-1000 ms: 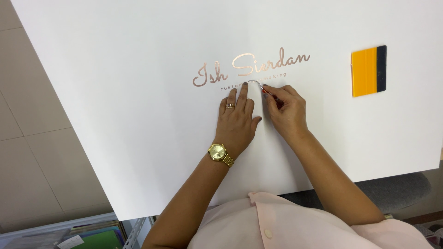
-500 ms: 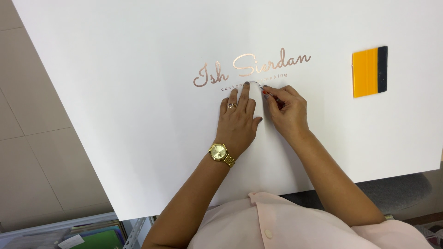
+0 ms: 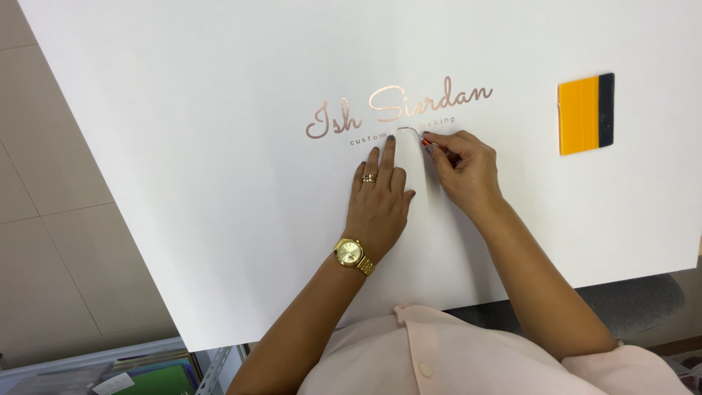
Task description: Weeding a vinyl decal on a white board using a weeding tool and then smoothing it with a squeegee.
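The hook tool (image 3: 413, 133) is pinched at its red handle by the right hand (image 3: 464, 170), just right of the left hand (image 3: 380, 197). The left hand lies flat on the white board (image 3: 183, 146), fingers together, pointing far. The tool's long axis runs left-right, its curved tip pointing left at the small lettering (image 3: 402, 136).

One white board (image 3: 219, 183) lies on the bench, bearing two lines of vinyl lettering: one large rose-gold script line (image 3: 398, 106) and one small dark line (image 3: 369, 140) under it. There is one weeding hook (image 3: 412, 132), one orange squeegee (image 3: 585, 113) with a dark edge, one gold wristwatch (image 3: 354, 254) and one ring (image 3: 368, 176). Two hands show: one left hand (image 3: 380, 201), one right hand (image 3: 464, 172).
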